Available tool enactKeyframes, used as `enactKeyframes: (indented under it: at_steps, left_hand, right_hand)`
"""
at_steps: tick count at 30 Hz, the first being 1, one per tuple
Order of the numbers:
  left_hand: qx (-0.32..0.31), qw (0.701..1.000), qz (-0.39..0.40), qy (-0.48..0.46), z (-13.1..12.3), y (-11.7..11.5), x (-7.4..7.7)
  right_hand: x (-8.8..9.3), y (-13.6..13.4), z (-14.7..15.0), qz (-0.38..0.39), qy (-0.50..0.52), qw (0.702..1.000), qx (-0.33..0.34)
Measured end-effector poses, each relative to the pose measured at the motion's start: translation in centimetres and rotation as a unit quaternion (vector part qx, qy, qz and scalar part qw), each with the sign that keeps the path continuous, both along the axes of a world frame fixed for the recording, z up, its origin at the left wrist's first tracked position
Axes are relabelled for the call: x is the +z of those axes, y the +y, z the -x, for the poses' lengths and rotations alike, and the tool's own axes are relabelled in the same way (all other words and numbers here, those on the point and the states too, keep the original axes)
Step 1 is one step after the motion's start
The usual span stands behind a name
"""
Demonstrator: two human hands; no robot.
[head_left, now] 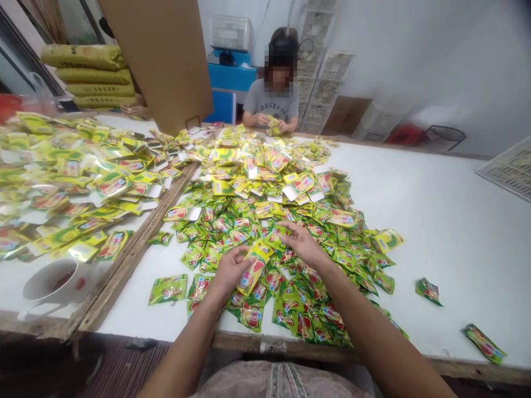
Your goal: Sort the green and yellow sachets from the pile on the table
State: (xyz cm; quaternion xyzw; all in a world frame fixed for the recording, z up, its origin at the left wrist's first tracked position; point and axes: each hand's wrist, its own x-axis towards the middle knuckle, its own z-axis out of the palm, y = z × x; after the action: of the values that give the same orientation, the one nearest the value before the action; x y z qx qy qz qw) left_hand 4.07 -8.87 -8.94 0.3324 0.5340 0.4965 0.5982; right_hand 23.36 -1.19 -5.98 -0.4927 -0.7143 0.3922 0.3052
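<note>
Right now, the left hand (232, 270) has its thumb and fingers closed on a yellow box (254, 270), gripping its left side. The right hand (305, 246) has its fingertips pinched on a green packet (275, 237), with its fingers a bit bent. Think of a clock with 12 pointing away from the person. The box's long way runs from 7 to 1 o'clock, and the packet is just beside its 1 o'clock end. So the right hand is nearer to that top end, and the left hand is nearer to the middle.

Whether that end is open is hard to see, and so is whether the packet touches it. Some left fingers hide behind the box, and the right fingers cover part of the packet.

All around the hands lie many green packets (305, 326). Farther out, at 12 o'clock, is a heap of yellow boxes (224, 155). Past it sits another person (271, 105), whose hands look too small to make out well. At 8 o'clock stands a white cup (79, 286), and two loose packets (430, 291) lie near 4 o'clock.
</note>
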Motion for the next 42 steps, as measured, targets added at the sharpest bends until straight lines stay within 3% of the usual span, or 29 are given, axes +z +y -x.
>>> enactKeyframes:
  at_steps: [5, 15, 17, 22, 25, 31, 36, 39, 42]
  left_hand:
    - [-0.048, 0.998, 0.004, -0.050, 0.0, -0.5, 0.8]
    - [-0.072, 0.996, -0.008, -0.051, -0.5, -0.8, 1.3]
    - [-0.061, 0.997, -0.009, -0.052, -0.6, -0.7, 1.2]
    - [-0.040, 0.997, -0.001, -0.072, -0.4, -0.5, 0.7]
    - [-0.062, 0.995, -0.016, -0.079, -0.2, -0.4, 0.5]
    - [-0.053, 0.996, -0.024, -0.062, -0.1, -0.3, 0.6]
    - [-0.043, 0.995, -0.037, -0.087, -0.1, -0.5, 1.4]
    - [-0.072, 0.995, -0.068, 0.007, 0.5, -0.8, 1.8]
    - [-0.113, 0.983, -0.085, 0.115, 3.2, 0.2, 2.7]
  right_hand:
    - [0.6, -1.1, 0.5, 0.041, -0.017, 0.995, 0.087]
    - [2.8, -0.6, 2.0, -0.023, -0.148, 0.963, 0.224]
    - [2.4, -0.9, 2.5, -0.002, -0.134, 0.971, 0.198]
    - [1.4, -2.3, 3.0, 0.042, 0.008, 0.996, 0.080]
    - [1.4, -3.4, 3.1, 0.044, 0.009, 0.994, 0.096]
    - [1.8, -4.5, 3.6, 0.160, 0.089, 0.970, 0.158]
    - [0.9, -4.0, 4.7, 0.161, 0.103, 0.976, 0.105]
    - [0.7, -3.4, 5.3, 0.155, 0.160, 0.974, 0.051]
    - [1.2, -1.8, 5.6, 0.088, 0.104, 0.990, 0.029]
